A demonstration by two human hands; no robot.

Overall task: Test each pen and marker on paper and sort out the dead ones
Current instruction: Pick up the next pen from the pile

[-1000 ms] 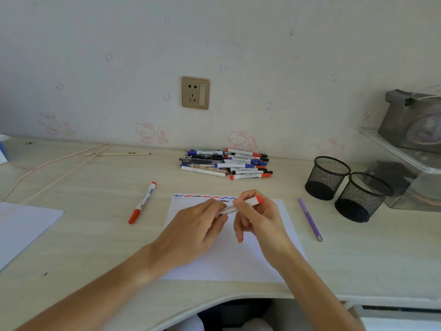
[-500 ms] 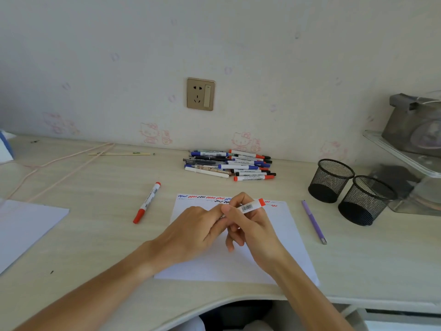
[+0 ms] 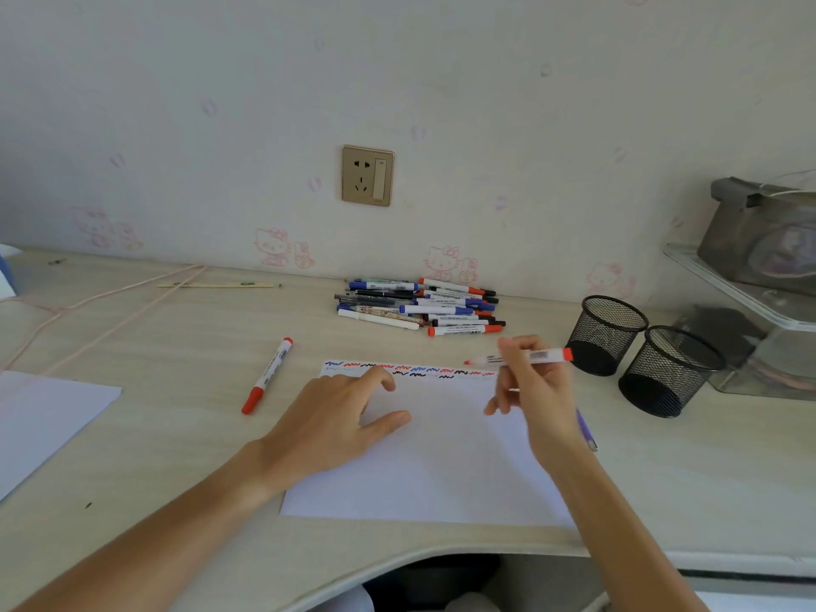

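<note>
Separated now, after meeting over the marker a moment ago. Lies near the tabletop's (image 3: 176, 346) front edge, paper (image 3: 432, 470) with scribbles along its far edge, kept flat under the left hand (image 3: 335, 421), fingers relaxed, holding nothing. Hovers over the paper's far right corner, right hand (image 3: 534, 390), pinching the red marker (image 3: 521, 357) level, seemingly capped, probably bound for sorting near the mesh cups (image 3: 640, 351).

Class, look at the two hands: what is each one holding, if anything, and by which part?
The right hand pinches a red marker around mid-barrel. The left hand holds nothing; it rests on the paper.
</note>
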